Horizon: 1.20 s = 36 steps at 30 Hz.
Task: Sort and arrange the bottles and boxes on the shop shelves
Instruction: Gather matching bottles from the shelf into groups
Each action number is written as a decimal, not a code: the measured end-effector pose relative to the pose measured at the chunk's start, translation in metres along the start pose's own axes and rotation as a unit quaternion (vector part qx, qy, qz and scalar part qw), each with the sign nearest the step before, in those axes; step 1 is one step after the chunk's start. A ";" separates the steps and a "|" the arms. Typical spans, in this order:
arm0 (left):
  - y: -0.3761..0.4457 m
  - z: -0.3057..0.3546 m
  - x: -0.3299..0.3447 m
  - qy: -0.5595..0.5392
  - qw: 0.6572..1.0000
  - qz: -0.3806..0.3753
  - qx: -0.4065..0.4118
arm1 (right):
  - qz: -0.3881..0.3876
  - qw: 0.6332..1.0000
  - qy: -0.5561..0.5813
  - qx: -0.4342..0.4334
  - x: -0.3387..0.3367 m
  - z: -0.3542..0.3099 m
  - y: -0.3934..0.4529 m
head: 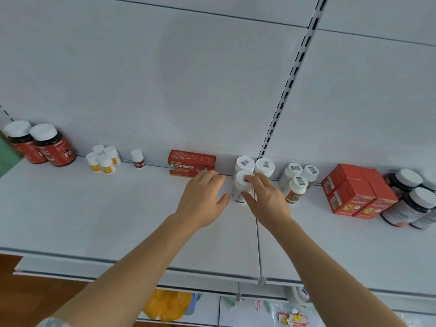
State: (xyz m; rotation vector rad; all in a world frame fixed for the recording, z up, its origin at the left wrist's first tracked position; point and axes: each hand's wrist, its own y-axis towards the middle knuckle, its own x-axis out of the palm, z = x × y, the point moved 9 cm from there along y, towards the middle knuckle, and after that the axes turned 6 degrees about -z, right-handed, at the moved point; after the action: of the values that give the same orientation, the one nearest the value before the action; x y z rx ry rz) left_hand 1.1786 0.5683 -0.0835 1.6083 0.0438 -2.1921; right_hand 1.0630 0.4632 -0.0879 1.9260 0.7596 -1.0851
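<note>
White shop shelf (94, 208) runs under a pale back panel. From the left stand two dark jars (44, 145), four small yellow-labelled bottles (102, 158), one tiny bottle (137, 158) and a red box (191, 164). Left hand (203, 199) hovers flat, fingers spread, near that box. Right hand (264, 197) grips the front white bottle (240, 187) of three. Further right stand more bottles (297, 182), red boxes (354, 192) and dark jars.

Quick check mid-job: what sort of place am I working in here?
Most likely a pharmacy or health-supplement shop: long white metal shelf with slotted uprights, grouped white-capped supplement bottles, and red printed product boxes faced outward.
</note>
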 end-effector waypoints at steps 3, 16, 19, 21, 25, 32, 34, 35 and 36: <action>0.003 0.003 0.000 0.001 1.000 -0.003 0.004 | -0.014 1.000 -0.003 0.005 0.002 0.001 0.000; 0.023 0.064 0.001 0.026 0.996 0.041 0.070 | 0.011 0.990 -0.121 0.068 -0.059 0.032 -0.051; 0.029 0.107 0.011 0.024 0.994 0.035 0.103 | 0.008 0.982 -0.155 0.103 -0.083 0.054 -0.080; 0.031 0.139 0.017 0.015 0.991 0.031 0.129 | 0.015 0.977 -0.170 0.130 -0.101 0.072 -0.100; 0.037 0.207 0.034 0.009 0.987 0.017 0.160 | 0.030 0.966 -0.181 0.185 -0.141 0.112 -0.145; 0.036 0.368 0.071 -0.009 0.980 0.021 0.199 | 0.024 0.938 -0.220 0.268 -0.228 0.204 -0.250; 0.037 0.420 0.085 -0.014 0.977 0.017 0.213 | 0.025 0.930 -0.233 0.285 -0.259 0.235 -0.280; 0.037 0.445 0.092 -0.013 0.975 0.014 0.220 | 0.027 0.926 -0.234 0.295 -0.273 0.251 -0.295; 0.038 0.469 0.099 -0.012 0.974 0.010 0.227 | 0.030 0.923 -0.233 0.305 -0.287 0.266 -0.309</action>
State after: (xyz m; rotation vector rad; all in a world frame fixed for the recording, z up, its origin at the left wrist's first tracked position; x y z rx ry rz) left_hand 0.7431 0.3771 -0.0109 1.7973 -0.5121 -2.3207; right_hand 0.5786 0.3621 -0.0263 2.0224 0.0888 -1.8070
